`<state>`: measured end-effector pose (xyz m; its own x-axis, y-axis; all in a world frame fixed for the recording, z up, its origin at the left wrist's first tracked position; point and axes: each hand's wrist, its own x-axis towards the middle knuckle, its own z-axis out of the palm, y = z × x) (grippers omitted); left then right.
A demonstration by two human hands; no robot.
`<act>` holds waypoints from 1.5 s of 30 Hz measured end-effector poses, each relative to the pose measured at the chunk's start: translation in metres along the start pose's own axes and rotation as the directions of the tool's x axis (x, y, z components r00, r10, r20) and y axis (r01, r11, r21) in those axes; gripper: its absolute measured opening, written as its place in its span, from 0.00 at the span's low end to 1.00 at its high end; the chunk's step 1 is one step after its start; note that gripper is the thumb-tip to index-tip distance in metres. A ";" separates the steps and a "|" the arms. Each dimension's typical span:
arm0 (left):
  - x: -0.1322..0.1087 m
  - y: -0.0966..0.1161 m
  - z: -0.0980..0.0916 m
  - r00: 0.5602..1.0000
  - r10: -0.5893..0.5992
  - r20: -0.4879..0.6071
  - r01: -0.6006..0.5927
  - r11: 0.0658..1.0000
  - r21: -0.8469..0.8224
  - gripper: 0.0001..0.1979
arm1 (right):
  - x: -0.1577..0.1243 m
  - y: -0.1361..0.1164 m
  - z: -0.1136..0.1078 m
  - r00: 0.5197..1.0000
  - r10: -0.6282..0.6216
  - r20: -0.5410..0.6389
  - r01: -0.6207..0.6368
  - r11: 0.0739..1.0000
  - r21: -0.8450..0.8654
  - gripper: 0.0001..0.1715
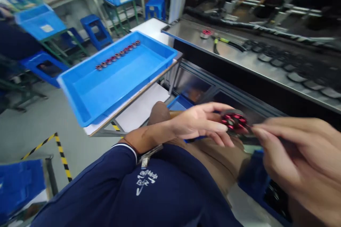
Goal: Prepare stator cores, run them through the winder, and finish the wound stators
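My left hand (198, 122) is closed on a round red-and-black motor (234, 120), gripping it between thumb and fingers above my lap. The motor's spoked red face is turned up toward me. Close on its right, my right hand (298, 152) has thumb and index finger pinched together at a thin dark part running out from the motor's side; blur hides exactly what that is. On the metal bench ahead lies another red-and-silver motor (206, 34), beside a tool with yellow-green and black handles (223, 40).
A large blue tray (87, 104) on a side table to the left holds a row of several small red-and-dark motors (118, 56). Several black round parts (298, 72) line the metal bench (186, 30) at right. Blue stools (96, 30) and bins stand behind.
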<state>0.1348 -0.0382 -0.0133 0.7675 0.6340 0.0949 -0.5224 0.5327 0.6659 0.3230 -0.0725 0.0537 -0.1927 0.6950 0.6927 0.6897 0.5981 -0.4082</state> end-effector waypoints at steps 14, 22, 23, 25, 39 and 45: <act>0.016 0.013 -0.002 0.879 -0.441 0.183 0.388 0.883 0.264 0.36 | -0.001 -0.001 0.002 0.995 -0.099 -0.002 0.093 0.929 0.357 0.06; 0.001 0.004 0.010 0.958 0.284 -0.051 -0.268 0.941 0.206 0.17 | -0.005 -0.006 0.002 0.994 0.067 -0.089 -0.040 0.961 0.274 0.10; 0.003 0.003 0.009 0.934 0.352 -0.060 -0.337 0.925 0.176 0.16 | -0.005 -0.006 0.003 0.991 0.102 -0.088 -0.070 0.950 0.305 0.11; 0.009 0.002 0.004 0.931 0.359 -0.071 -0.350 0.930 0.112 0.14 | -0.003 -0.005 0.006 0.990 0.108 -0.093 -0.062 0.914 0.402 0.11; 0.008 0.003 0.003 0.970 0.240 -0.038 -0.214 0.917 0.337 0.17 | -0.004 -0.004 0.003 0.961 0.272 -0.052 -0.240 0.911 0.336 0.15; 0.018 0.003 -0.004 0.957 0.275 -0.092 -0.221 0.897 0.382 0.26 | -0.002 0.001 0.007 0.969 0.247 -0.021 -0.207 0.854 0.477 0.17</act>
<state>0.1458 -0.0228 -0.0129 0.5563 0.8051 0.2055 -0.4963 0.1235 0.8593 0.3194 -0.0704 0.0482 -0.0017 0.8125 0.5830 0.2961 0.5572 -0.7758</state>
